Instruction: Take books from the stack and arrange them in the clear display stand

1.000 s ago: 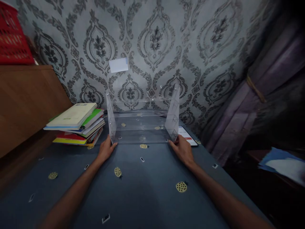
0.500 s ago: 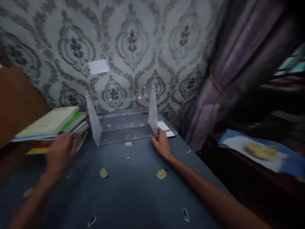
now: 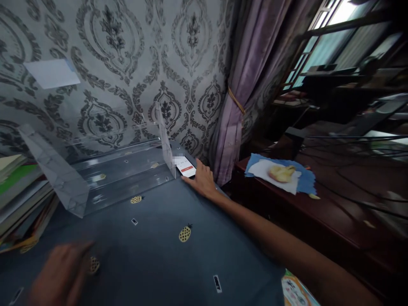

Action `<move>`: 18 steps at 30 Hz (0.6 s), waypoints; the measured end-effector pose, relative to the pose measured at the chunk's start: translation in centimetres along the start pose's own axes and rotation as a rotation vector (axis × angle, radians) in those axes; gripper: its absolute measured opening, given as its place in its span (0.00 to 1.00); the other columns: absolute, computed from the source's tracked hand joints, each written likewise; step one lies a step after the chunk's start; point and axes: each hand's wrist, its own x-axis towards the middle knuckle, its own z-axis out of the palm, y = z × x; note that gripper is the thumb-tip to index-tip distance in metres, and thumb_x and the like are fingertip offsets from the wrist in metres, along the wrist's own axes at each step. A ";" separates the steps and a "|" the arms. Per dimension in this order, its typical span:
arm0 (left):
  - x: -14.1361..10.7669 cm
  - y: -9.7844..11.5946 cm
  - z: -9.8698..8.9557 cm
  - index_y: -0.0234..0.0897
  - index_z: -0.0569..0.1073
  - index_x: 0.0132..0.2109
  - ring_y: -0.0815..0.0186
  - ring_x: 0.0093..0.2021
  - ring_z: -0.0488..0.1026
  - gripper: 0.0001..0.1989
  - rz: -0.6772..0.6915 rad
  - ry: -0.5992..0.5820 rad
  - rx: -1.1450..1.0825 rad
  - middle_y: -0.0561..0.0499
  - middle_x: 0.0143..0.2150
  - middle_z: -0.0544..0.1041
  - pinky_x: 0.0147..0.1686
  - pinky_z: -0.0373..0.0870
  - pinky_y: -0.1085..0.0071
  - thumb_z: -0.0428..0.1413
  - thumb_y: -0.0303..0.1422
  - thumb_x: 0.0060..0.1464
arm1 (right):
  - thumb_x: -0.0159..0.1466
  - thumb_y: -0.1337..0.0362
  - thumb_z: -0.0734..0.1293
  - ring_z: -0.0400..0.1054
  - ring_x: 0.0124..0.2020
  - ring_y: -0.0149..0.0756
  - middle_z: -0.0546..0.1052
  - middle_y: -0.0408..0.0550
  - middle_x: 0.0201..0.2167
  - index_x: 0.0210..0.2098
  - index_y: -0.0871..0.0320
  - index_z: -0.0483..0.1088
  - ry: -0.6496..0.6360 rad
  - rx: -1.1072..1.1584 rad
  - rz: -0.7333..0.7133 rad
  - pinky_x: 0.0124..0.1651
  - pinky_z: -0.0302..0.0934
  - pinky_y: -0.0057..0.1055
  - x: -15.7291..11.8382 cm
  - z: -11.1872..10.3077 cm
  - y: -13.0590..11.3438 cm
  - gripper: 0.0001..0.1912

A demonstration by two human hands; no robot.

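My right hand (image 3: 204,180) is at the near right edge of a smartphone (image 3: 187,168) lying on the table, thumb along its near end and fingers at its far side. The phone's lit screen has a red bar. Just left of it stands a clear acrylic rack (image 3: 68,185), with a see-through shelf between two upright side panels. My left hand (image 3: 59,274) is over the table at the lower left, smeared by motion, and its fingers are hard to make out. It looks apart from the rack and the books.
Stacked books (image 3: 22,204) stand left of the rack. A pineapple-print cloth (image 3: 153,255) covers the table. To the right, a dark red surface (image 3: 344,212) bears a blue cloth (image 3: 307,174) with white paper and a yellowish item, plus cables. A purple curtain (image 3: 239,85) hangs behind.
The view has swung right. My right hand has moved from the rack's right panel to the phone. My left hand has left the book stack and come nearer to me.
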 end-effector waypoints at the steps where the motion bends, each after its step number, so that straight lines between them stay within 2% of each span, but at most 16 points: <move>1: 0.1 0.9 1.4 0.65 0.74 0.52 0.56 0.36 0.80 0.19 0.039 -0.017 -0.031 0.56 0.37 0.82 0.32 0.79 0.63 0.54 0.34 0.56 | 0.61 0.48 0.69 0.62 0.59 0.60 0.68 0.70 0.59 0.68 0.67 0.49 -0.035 -0.036 -0.004 0.57 0.57 0.49 0.4 0.0 -0.3 0.46; 3: 0.8 3.1 3.9 0.56 0.74 0.53 0.59 0.38 0.80 0.17 0.126 -0.119 -0.156 0.53 0.39 0.82 0.38 0.79 0.66 0.54 0.32 0.58 | 0.61 0.48 0.70 0.63 0.57 0.59 0.70 0.68 0.59 0.68 0.67 0.50 -0.075 -0.091 -0.019 0.55 0.57 0.47 0.8 -0.1 -1.1 0.46; 5: 2.3 5.7 6.0 0.51 0.75 0.51 0.59 0.41 0.80 0.14 0.111 -0.170 -0.313 0.50 0.41 0.82 0.43 0.78 0.65 0.52 0.32 0.61 | 0.61 0.50 0.70 0.65 0.55 0.58 0.72 0.67 0.57 0.67 0.66 0.52 -0.085 -0.130 -0.026 0.54 0.57 0.45 1.0 -0.5 -1.7 0.44; 7: 4.5 8.2 8.1 0.46 0.77 0.49 0.57 0.44 0.78 0.11 -0.040 -0.291 -0.489 0.47 0.43 0.81 0.49 0.76 0.60 0.51 0.35 0.62 | 0.61 0.53 0.69 0.66 0.54 0.57 0.74 0.66 0.54 0.66 0.67 0.55 -0.081 -0.160 -0.024 0.52 0.58 0.43 0.9 -1.2 -1.8 0.41; 10: 8.1 11.3 11.2 0.40 0.76 0.45 0.57 0.43 0.77 0.09 -0.351 -0.432 -0.869 0.46 0.43 0.80 0.49 0.74 0.58 0.56 0.35 0.58 | 0.60 0.55 0.69 0.68 0.52 0.57 0.75 0.68 0.52 0.64 0.69 0.56 -0.091 -0.188 -0.021 0.51 0.59 0.42 -0.1 -3.0 -1.0 0.40; 11: 9.3 12.1 12.3 0.39 0.76 0.43 0.58 0.43 0.77 0.08 -0.484 -0.470 -1.047 0.45 0.43 0.79 0.48 0.74 0.59 0.58 0.33 0.56 | 0.59 0.55 0.70 0.69 0.52 0.57 0.75 0.68 0.52 0.65 0.69 0.55 -0.096 -0.183 -0.009 0.50 0.60 0.41 -0.7 -3.7 -0.6 0.41; 13: 11.5 13.6 14.2 0.36 0.74 0.42 0.58 0.45 0.77 0.10 -0.834 -0.452 -1.440 0.43 0.43 0.79 0.49 0.74 0.61 0.62 0.28 0.51 | 0.57 0.55 0.71 0.70 0.52 0.58 0.76 0.68 0.51 0.66 0.69 0.54 -0.102 -0.127 0.051 0.49 0.62 0.41 -2.2 -5.2 0.3 0.44; 16: 13.6 15.5 16.2 0.35 0.71 0.41 0.58 0.49 0.77 0.08 -0.947 -0.457 -1.611 0.40 0.45 0.78 0.53 0.73 0.60 0.60 0.34 0.57 | 0.56 0.53 0.70 0.71 0.52 0.57 0.76 0.65 0.52 0.67 0.66 0.51 -0.120 0.060 0.206 0.48 0.64 0.41 -5.3 -7.0 1.1 0.46; 18: 14.4 16.6 16.7 0.36 0.71 0.42 0.57 0.52 0.76 0.12 -0.945 -0.481 -1.692 0.38 0.49 0.78 0.55 0.72 0.59 0.56 0.41 0.62 | 0.55 0.52 0.71 0.73 0.51 0.55 0.77 0.62 0.50 0.67 0.64 0.51 -0.120 0.186 0.252 0.49 0.66 0.42 -7.7 -7.5 1.2 0.48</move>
